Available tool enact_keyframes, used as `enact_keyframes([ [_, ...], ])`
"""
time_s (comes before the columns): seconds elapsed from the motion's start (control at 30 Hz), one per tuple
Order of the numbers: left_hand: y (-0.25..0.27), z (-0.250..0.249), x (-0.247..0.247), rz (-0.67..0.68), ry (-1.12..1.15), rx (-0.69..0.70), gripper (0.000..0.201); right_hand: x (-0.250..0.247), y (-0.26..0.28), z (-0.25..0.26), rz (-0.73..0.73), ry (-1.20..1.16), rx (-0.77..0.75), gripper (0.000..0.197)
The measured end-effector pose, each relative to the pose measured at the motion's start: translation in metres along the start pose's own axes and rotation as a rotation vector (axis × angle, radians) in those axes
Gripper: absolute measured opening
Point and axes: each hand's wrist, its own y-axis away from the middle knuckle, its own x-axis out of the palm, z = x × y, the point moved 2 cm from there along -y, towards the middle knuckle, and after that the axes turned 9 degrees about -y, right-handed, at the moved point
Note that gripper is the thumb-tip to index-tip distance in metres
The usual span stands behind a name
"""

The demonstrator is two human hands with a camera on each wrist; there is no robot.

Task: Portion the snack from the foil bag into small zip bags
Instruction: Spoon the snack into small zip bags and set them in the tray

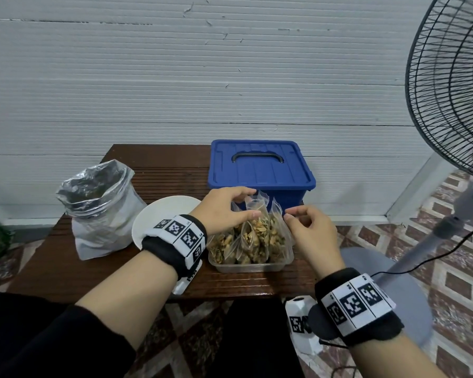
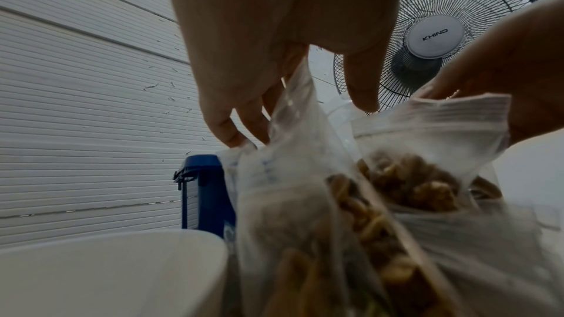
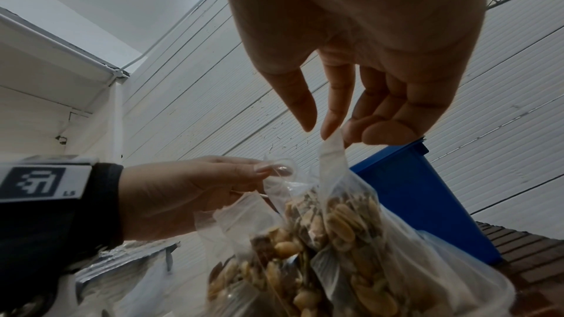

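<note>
An open foil bag (image 1: 99, 203) stands at the table's left. A clear tray (image 1: 251, 266) near the front edge holds several small zip bags (image 1: 257, 236) filled with nuts, standing upright. My left hand (image 1: 251, 203) reaches over them from the left and pinches the top of one middle zip bag (image 3: 284, 170) between thumb and fingers. My right hand (image 1: 290, 215) hovers at the right of the tray with its fingers loosely curled. Its index fingertip (image 3: 331, 127) touches the top corner of the rightmost zip bag (image 3: 334, 144), and its thumb stays a little apart.
A white plate (image 1: 159, 211) lies between the foil bag and the tray. A blue lidded box (image 1: 260, 167) stands right behind the tray. A standing fan (image 1: 448, 77) rises to the right of the small wooden table (image 1: 66, 263), which backs onto a white wall.
</note>
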Motion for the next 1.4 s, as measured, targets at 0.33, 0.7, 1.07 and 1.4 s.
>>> enact_keyframes([
  [0.33, 0.009, 0.013, -0.022, -0.112, 0.090, -0.049, 0.036, 0.005, 0.000, 0.014, 0.014, 0.013, -0.059, 0.004],
  [0.7, 0.063, 0.063, -0.103, -0.387, 0.082, -0.165, 0.016, 0.065, 0.011, 0.062, 0.105, -0.013, -0.221, 0.005],
  [1.07, 0.129, 0.154, -0.190, -0.523, -0.024, -0.588, 0.024, 0.197, 0.002, 0.118, 0.388, -0.151, -0.173, 0.005],
  [1.4, 0.120, 0.169, -0.179, -0.307, 0.247, -0.719, 0.029, 0.273, -0.049, 0.112, 0.451, -0.076, 0.077, 0.009],
])
